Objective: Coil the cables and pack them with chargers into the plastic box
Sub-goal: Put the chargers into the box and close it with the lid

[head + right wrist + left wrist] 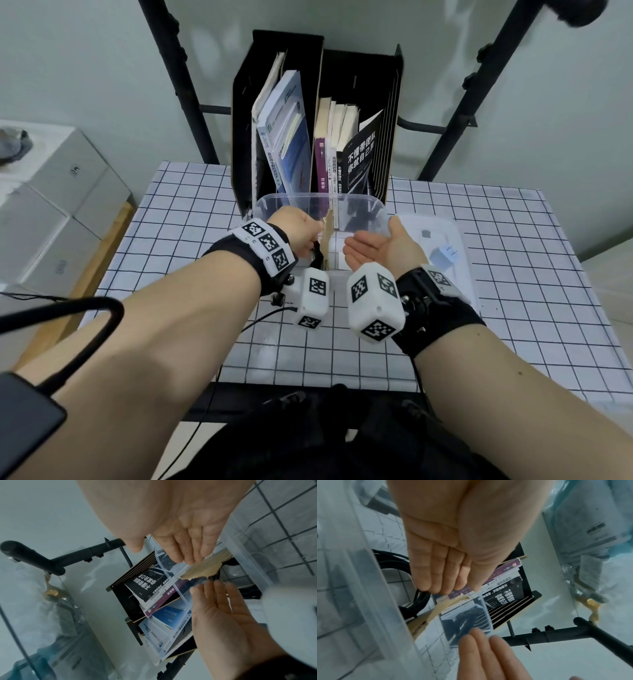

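Note:
The clear plastic box point(373, 205) stands mid-table on the checked cloth. A tan cardboard divider point(329, 233) stands upright inside it. Left of the divider a coiled black cable point(397, 563) lies in the box. My left hand point(301, 236) reaches down into that side, fingers straight point(436, 574), their tips at the cable coil and the divider's top edge. My right hand point(370, 246) hovers palm-up over the right side, its fingers straight point(185, 547) beside the divider point(202, 568) and holding nothing. A white charger point(445, 255) lies on the clear lid point(459, 281) to the right.
A black file rack point(363, 85) full of books stands right behind the box. Black metal frame poles point(178, 85) rise at the back. White cartons point(61, 205) are stacked off the table's left edge. Checked cloth point(513, 240) stretches to the right of the lid.

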